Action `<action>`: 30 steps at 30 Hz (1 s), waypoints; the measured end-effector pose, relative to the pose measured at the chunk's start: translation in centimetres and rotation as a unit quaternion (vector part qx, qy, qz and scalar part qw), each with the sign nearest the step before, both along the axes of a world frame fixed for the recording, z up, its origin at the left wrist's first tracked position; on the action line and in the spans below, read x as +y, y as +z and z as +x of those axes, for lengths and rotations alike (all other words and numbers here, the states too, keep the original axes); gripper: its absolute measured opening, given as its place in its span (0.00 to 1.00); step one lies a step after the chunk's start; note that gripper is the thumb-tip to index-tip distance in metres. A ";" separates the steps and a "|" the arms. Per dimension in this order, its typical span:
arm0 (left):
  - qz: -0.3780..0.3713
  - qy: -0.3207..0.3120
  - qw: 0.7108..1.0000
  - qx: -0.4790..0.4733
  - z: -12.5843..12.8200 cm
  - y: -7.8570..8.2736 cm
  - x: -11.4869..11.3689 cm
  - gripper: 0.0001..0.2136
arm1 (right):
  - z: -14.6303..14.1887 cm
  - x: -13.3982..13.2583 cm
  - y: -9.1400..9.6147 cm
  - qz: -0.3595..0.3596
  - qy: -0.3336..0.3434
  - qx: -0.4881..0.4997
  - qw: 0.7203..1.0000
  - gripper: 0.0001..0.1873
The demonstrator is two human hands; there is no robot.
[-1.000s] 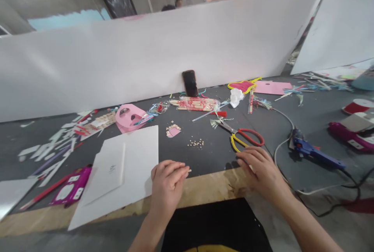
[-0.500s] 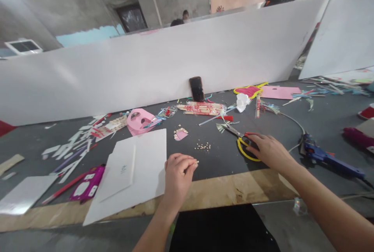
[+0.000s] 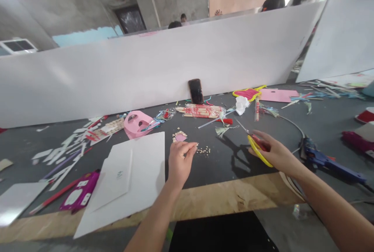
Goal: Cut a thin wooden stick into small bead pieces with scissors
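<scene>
My right hand [image 3: 273, 152] grips scissors [image 3: 258, 150] with yellow and red handles, raised off the table so that they cast a shadow; the blades point up and left. The fingers of my left hand [image 3: 181, 158] are pinched on a small pale piece [image 3: 196, 144], like the cut bits nearby. Just right of that hand lies a scatter of small pale bits [image 3: 204, 150]. Beyond it is a small pink piece of card [image 3: 180, 137], edged with more such bits.
White sheets [image 3: 146, 170] lie left, beside a purple packet [image 3: 80, 191]. A pink mask-like cutout [image 3: 137, 123], wrapped sticks [image 3: 201, 110] and a phone [image 3: 195, 91] stand or lie farther back. At right is a blue glue gun [image 3: 330, 160] with its cable. A white partition [image 3: 117, 72] runs behind.
My right hand has lifted the scissors off the table and drawn them slightly right and nearer. My left hand has moved a little away from me, its fingers still pinched.
</scene>
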State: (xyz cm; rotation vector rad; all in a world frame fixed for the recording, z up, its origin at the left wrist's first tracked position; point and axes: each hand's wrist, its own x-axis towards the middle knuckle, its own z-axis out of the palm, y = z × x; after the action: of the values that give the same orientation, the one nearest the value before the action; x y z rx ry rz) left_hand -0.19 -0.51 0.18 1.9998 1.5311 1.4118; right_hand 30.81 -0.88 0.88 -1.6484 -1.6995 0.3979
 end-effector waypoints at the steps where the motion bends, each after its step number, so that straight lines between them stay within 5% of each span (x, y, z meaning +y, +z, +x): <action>1: 0.000 -0.003 1.000 -0.009 0.2 0.1 0.5 0.07 | -0.4 -0.2 0.0 -0.010 0.017 0.024 1.000 0.35; 4: -0.006 -0.005 0.999 -0.042 0.8 0.1 1.7 0.07 | -2.2 -1.0 0.1 -0.031 0.052 0.090 0.994 0.40; 6: -0.018 -0.006 0.997 -0.069 1.1 -0.1 2.0 0.07 | -3.7 -1.8 0.2 -0.034 0.056 0.090 0.994 0.33; 9: -0.051 -0.022 0.993 -0.108 1.3 -0.7 2.1 0.07 | -6.2 -2.8 0.3 -0.008 0.088 -0.010 0.996 0.22; 14: -0.111 -0.055 0.979 -0.164 0.8 -1.9 1.8 0.07 | -9.1 -3.4 -0.1 0.002 0.134 -0.115 0.984 0.23; 30: -0.187 -0.156 0.934 -0.262 1.0 -0.9 0.9 0.07 | -10.1 -3.1 -0.5 0.066 0.165 -0.201 0.963 0.28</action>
State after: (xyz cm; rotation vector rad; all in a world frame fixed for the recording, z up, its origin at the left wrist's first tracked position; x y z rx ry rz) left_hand 0.85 0.34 -0.74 1.4094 1.0879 1.2664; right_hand 20.67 -3.97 0.35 -1.4149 -2.2634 0.0999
